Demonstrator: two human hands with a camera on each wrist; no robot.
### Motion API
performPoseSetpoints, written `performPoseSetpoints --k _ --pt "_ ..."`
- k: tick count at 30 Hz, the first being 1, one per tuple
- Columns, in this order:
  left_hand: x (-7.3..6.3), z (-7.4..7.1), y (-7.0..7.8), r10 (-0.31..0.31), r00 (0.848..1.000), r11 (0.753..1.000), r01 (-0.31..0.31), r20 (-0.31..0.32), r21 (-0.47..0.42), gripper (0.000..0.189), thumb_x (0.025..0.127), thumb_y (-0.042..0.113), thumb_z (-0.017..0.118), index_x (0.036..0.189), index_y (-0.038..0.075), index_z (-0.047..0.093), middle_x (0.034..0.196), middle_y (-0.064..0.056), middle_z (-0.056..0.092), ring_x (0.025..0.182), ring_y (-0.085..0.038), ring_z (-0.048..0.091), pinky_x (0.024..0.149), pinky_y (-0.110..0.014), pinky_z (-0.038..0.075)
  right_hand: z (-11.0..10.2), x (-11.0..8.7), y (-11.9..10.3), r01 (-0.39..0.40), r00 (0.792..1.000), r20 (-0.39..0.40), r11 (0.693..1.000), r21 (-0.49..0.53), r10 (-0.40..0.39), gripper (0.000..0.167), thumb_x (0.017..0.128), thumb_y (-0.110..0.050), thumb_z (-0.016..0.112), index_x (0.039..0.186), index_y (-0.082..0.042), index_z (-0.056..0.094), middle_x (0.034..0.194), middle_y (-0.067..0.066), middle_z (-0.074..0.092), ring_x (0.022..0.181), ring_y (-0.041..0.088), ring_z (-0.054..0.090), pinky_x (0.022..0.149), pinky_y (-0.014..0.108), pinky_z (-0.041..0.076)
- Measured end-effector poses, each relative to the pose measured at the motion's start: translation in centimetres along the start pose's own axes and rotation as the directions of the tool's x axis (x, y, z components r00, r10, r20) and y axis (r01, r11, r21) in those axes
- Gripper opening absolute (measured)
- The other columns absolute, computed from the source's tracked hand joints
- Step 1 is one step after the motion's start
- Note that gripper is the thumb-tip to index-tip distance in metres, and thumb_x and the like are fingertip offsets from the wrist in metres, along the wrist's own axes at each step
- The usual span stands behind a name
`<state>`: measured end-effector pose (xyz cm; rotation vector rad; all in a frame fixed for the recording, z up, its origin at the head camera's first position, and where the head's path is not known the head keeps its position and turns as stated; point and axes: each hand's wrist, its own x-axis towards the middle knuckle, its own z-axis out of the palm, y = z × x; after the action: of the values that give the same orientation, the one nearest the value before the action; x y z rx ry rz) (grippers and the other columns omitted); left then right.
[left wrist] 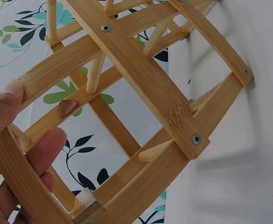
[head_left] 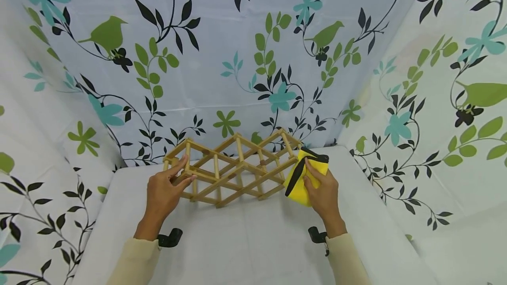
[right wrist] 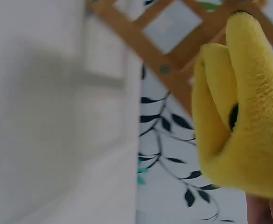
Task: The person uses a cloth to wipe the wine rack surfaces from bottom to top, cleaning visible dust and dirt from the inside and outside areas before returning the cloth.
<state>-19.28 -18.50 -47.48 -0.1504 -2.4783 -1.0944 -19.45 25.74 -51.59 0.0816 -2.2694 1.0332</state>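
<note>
A bamboo lattice rack [head_left: 240, 165], built of crossed slats joined by round dowels and screws, spans the space between the two hands over the white table. At its left end my left hand [head_left: 164, 192] grips a slat, thumb on one side and fingers behind, as the left wrist view shows up close. My right hand [head_left: 325, 190] holds a folded yellow cloth [head_left: 299, 188] with black edging against the rack's right end. In the right wrist view the fluffy cloth [right wrist: 257, 140] covers most of that hand and overlaps the slats.
The white-covered table [head_left: 253, 241] lies beneath the rack. Behind it hangs a pale curtain [head_left: 206, 78] printed with leaves, birds and flowers, and similar fabric closes off both sides. A black strap mount [head_left: 170, 238] sits on the left wrist, another [head_left: 317, 235] on the right.
</note>
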Motion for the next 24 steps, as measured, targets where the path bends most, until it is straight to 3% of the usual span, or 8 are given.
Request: performPoseSetpoints --k 3,5,9,11,15,18,21,24 --pt "0.1 0.1 0.0 -0.005 1.0 1.0 0.005 0.01 -0.003 0.066 0.089 0.024 0.089 0.149 0.021 0.062 0.061 -0.006 0.059 0.055 -0.012 0.042 0.047 -0.025 0.038 -0.1 -0.3 0.8 -0.066 0.997 -0.044 0.981 -0.182 0.058 0.053 0.089 -0.001 0.077 0.137 -0.022 0.073 0.116 0.022 0.073 0.087 0.032 0.066 0.069 0.035 0.053" --pt "0.1 0.1 0.2 -0.014 1.0 1.0 0.014 0.018 -0.001 0.066 0.089 0.025 0.088 0.149 0.022 0.062 0.062 -0.006 0.06 0.057 -0.012 0.043 0.049 -0.025 0.039 -0.5 -0.8 0.8 -0.093 0.992 -0.109 0.973 -0.213 0.071 0.053 0.086 0.001 0.076 0.134 -0.021 0.075 0.111 0.023 0.073 0.083 0.032 0.065 0.065 0.034 0.05" --pt "0.0 0.0 0.4 -0.018 1.0 1.0 0.018 0.01 0.011 0.065 0.089 0.024 0.088 0.149 0.022 0.062 0.06 -0.006 0.059 0.059 -0.013 0.044 0.05 -0.025 0.039 -0.8 -1.6 -1.7 0.007 0.983 -0.181 1.0 0.007 -0.005 0.051 0.091 0.001 0.077 0.138 -0.02 0.073 0.127 0.022 0.071 0.101 0.027 0.069 0.08 0.015 0.055" --pt "-0.1 0.0 0.5 -0.012 1.0 1.0 0.012 -0.009 0.01 0.065 0.088 0.022 0.089 0.148 0.021 0.063 0.061 -0.005 0.062 0.057 -0.012 0.044 0.05 -0.025 0.039 -0.2 -1.7 -3.8 0.101 0.98 -0.187 0.985 0.141 -0.074 0.053 0.092 0.004 0.077 0.14 -0.018 0.072 0.134 0.019 0.068 0.109 0.023 0.068 0.091 0.011 0.055" --pt "-0.4 0.0 0.6 0.001 0.999 1.0 -0.001 -0.038 0.0 0.064 0.087 0.022 0.09 0.146 0.018 0.065 0.058 -0.003 0.061 0.053 -0.008 0.041 0.049 -0.025 0.037 2.1 -1.8 -8.2 0.235 0.97 -0.131 0.923 0.306 -0.203 0.052 0.092 0.005 0.079 0.141 -0.011 0.07 0.137 0.018 0.068 0.112 0.02 0.067 0.096 0.017 0.057" --pt "-0.6 0.2 0.8 0.011 0.999 1.0 -0.011 -0.048 -0.003 0.064 0.087 0.021 0.09 0.146 0.016 0.064 0.064 -0.008 0.069 0.052 -0.007 0.04 0.049 -0.025 0.036 4.9 -2.3 -10.6 0.245 0.969 -0.067 0.896 0.371 -0.238 0.05 0.095 0.0 0.078 0.143 -0.012 0.069 0.14 0.017 0.067 0.115 0.023 0.068 0.098 0.024 0.059" --pt "-0.7 0.4 0.8 0.025 0.998 1.0 -0.026 -0.061 -0.004 0.066 0.085 0.019 0.091 0.145 0.013 0.065 0.089 -0.015 0.08 0.052 -0.008 0.04 0.049 -0.025 0.037 8.3 -3.6 -11.7 0.241 0.968 -0.01 0.919 0.313 -0.25 0.048 0.096 -0.005 0.078 0.142 -0.018 0.071 0.133 0.017 0.071 0.104 0.024 0.07 0.087 0.029 0.063" --pt "-0.8 0.5 0.8 0.031 0.997 1.0 -0.032 -0.071 -0.002 0.066 0.084 0.018 0.092 0.144 0.013 0.066 0.108 -0.017 0.081 0.052 -0.007 0.04 0.048 -0.025 0.036 11.0 -5.4 -11.9 0.316 0.941 0.07 0.935 0.161 -0.331 0.046 0.094 -0.007 0.079 0.137 -0.023 0.074 0.118 0.015 0.076 0.085 0.018 0.067 0.071 0.027 0.059"
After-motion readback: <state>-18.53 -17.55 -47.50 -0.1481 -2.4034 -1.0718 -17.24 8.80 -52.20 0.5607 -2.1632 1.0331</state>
